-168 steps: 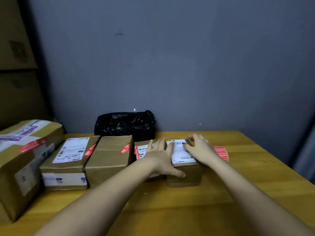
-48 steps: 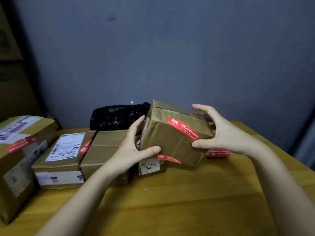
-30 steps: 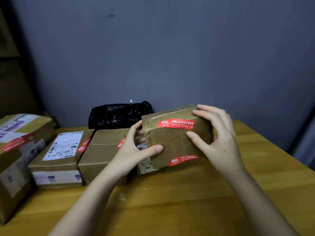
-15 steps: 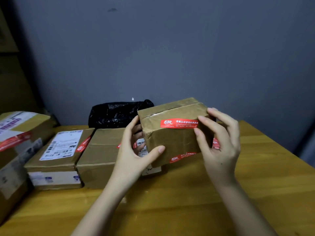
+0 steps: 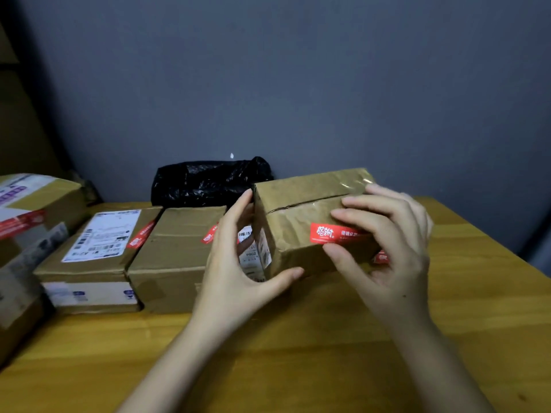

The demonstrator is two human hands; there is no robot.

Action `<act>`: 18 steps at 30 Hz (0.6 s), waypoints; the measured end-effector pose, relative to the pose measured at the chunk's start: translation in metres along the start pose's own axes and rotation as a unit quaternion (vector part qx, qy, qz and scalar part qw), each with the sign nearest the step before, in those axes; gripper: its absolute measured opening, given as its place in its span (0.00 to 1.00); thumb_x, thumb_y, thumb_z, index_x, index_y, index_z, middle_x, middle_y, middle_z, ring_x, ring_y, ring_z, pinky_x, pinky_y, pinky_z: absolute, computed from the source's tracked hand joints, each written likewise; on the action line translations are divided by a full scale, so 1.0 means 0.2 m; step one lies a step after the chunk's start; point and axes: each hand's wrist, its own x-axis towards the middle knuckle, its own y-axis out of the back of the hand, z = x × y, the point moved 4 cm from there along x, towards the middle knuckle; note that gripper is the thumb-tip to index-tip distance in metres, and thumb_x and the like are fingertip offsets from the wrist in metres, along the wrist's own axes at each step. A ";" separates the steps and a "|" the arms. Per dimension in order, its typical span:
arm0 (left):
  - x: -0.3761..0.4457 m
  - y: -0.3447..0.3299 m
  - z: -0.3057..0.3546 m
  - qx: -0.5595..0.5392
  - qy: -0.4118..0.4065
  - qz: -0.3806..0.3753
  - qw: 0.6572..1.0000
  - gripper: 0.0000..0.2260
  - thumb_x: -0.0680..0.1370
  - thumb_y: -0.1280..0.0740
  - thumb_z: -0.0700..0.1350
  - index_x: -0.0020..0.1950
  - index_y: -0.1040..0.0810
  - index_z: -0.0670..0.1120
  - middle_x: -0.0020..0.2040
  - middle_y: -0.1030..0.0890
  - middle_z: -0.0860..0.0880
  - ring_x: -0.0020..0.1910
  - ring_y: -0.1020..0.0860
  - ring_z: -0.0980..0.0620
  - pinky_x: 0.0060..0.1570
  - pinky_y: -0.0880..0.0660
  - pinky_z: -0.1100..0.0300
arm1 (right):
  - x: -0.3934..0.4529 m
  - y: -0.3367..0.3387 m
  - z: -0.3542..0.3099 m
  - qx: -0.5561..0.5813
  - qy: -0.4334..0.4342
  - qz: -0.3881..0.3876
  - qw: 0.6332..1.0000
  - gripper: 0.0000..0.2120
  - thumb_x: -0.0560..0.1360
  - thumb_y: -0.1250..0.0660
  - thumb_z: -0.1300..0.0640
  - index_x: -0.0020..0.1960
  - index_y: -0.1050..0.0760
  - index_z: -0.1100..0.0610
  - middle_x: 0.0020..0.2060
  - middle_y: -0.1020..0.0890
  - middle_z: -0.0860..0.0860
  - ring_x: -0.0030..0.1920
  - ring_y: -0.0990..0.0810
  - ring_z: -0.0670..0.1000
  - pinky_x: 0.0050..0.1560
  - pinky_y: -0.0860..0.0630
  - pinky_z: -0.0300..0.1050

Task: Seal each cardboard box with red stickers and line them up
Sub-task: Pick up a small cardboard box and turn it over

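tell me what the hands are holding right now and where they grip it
Both hold one small cardboard box. The left hand grips its left end, thumb under the near bottom edge; the right hand holds its right end, fingers over the red sticker.

Crumpled brown box (image 5: 295,210), red sticker (image 5: 328,234) across its front edge, tilted beside three stickered boxes (image 5: 176,248) in a row
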 end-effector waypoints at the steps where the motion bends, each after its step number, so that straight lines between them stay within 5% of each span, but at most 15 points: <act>1: 0.00 0.00 0.00 0.009 -0.012 0.006 1.000 0.47 0.62 0.23 0.58 0.76 0.44 0.56 0.72 0.35 0.57 0.72 0.36 0.55 0.68 0.33 0.46 | 0.01 0.00 -0.01 0.012 -0.002 -0.013 1.000 0.14 0.74 0.33 0.45 0.53 0.20 0.55 0.54 0.21 0.49 0.62 0.25 0.52 0.63 0.33 0.59; 8: 0.02 0.04 0.00 0.051 -0.058 0.046 0.996 0.48 0.62 0.20 0.49 0.76 0.43 0.50 0.72 0.35 0.53 0.72 0.35 0.52 0.69 0.34 0.47 | 0.02 -0.01 -0.02 0.053 -0.037 -0.053 0.997 0.09 0.74 0.31 0.52 0.51 0.18 0.54 0.52 0.21 0.48 0.57 0.25 0.50 0.56 0.27 0.55; 18: 0.02 0.05 0.02 0.112 -0.101 0.048 0.987 0.46 0.62 0.21 0.44 0.75 0.43 0.49 0.69 0.35 0.54 0.71 0.37 0.59 0.70 0.37 0.61 | 0.03 -0.03 0.00 0.100 -0.163 -0.127 0.973 0.05 0.70 0.30 0.46 0.43 0.20 0.46 0.46 0.26 0.39 0.54 0.27 0.46 0.51 0.30 0.40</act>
